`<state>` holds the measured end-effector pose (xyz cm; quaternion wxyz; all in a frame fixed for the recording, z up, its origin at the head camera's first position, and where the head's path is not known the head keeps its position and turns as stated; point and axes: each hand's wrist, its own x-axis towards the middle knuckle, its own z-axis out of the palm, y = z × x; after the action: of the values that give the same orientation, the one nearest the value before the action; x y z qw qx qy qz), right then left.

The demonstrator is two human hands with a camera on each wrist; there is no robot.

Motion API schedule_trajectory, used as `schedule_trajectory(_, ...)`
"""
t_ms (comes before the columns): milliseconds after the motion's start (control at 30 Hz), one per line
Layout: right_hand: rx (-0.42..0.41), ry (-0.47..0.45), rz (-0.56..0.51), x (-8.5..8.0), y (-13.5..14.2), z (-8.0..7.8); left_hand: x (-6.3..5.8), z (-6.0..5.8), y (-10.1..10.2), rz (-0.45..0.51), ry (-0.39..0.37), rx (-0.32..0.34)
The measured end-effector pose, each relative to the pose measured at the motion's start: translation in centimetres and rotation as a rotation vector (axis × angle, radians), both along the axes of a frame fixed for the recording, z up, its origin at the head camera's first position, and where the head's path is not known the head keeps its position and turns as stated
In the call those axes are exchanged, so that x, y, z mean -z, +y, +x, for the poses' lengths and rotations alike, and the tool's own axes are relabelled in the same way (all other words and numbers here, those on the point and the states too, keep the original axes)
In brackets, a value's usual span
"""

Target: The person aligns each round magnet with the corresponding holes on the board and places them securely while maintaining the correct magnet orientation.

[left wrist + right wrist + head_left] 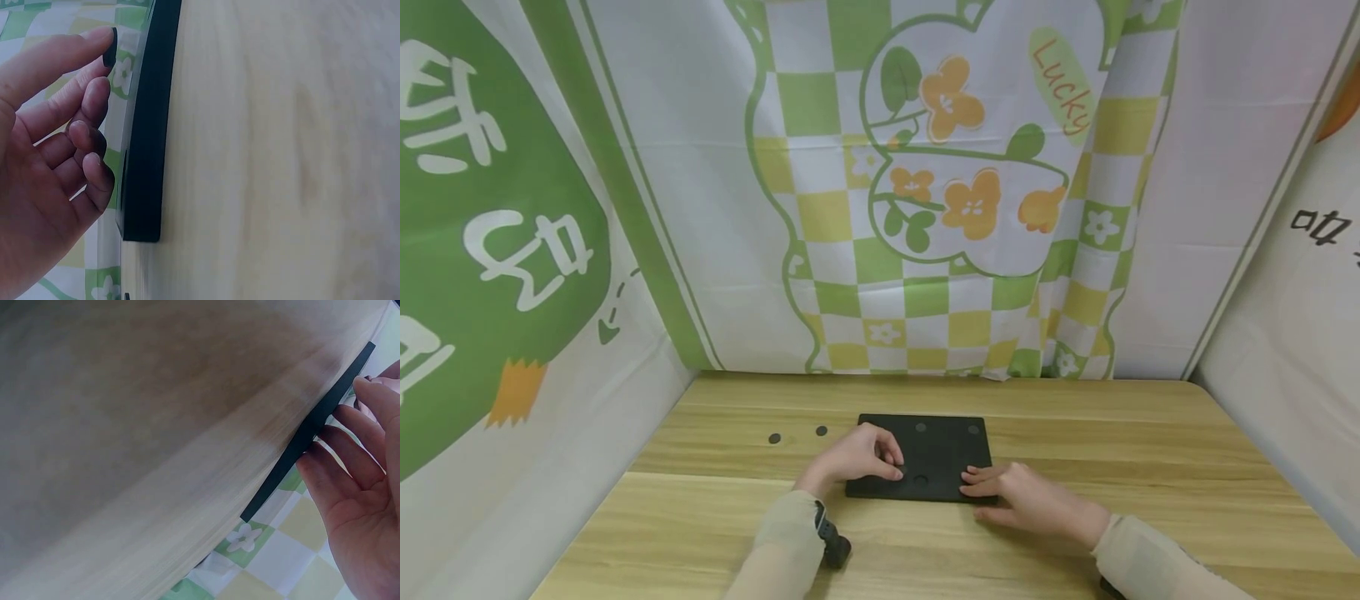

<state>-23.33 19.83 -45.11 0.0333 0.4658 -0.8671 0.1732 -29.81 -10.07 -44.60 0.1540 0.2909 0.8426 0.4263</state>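
A flat black rectangular board (947,458) lies on the table. Above its left half, my left hand (861,454) pinches a small dark disc (110,50) between thumb and forefinger, the other fingers loosely bent. My right hand (1022,500) rests on the board's right end, fingers extended on its surface and the thumb by the near edge; in the right wrist view the fingertips (306,459) touch the board's side. On the board lie a disc (921,427) at the back middle, another disc (973,430) at the back right, and a round disc-like mark (921,481) near the front.
Two more dark discs, a left one (775,438) and a right one (822,431), lie on the wooden table (715,517) left of the board. A patterned curtain (925,317) hangs behind the table, with printed cloth at both sides.
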Motion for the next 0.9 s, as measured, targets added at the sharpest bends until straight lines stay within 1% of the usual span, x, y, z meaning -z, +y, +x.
schedule_trajectory(100, 0.002, 0.001, -0.003, 0.0, 0.0, 0.0, 0.2, -0.2, 0.3, 0.001, 0.004, 0.007)
schedule_trajectory(267, 0.007, 0.001, -0.001, 0.1, 0.1, -0.1, 0.4, -0.5, 0.7, -0.036, 0.026, 0.022)
schedule_trajectory(333, 0.007, 0.001, 0.001, 0.1, 0.1, -0.1, 0.4, -0.6, 0.8, -0.049, 0.033, 0.033)
schedule_trajectory(567, 0.01, -0.02, -0.001, 0.0, 0.0, 0.0, 0.2, -0.7, 1.3, -0.051, 0.037, 0.059)
schedule_trajectory(900, 0.013, -0.019, 0.004, -0.2, 0.0, 0.0, 0.1, -0.8, 1.9, -0.083, 0.057, 0.06)
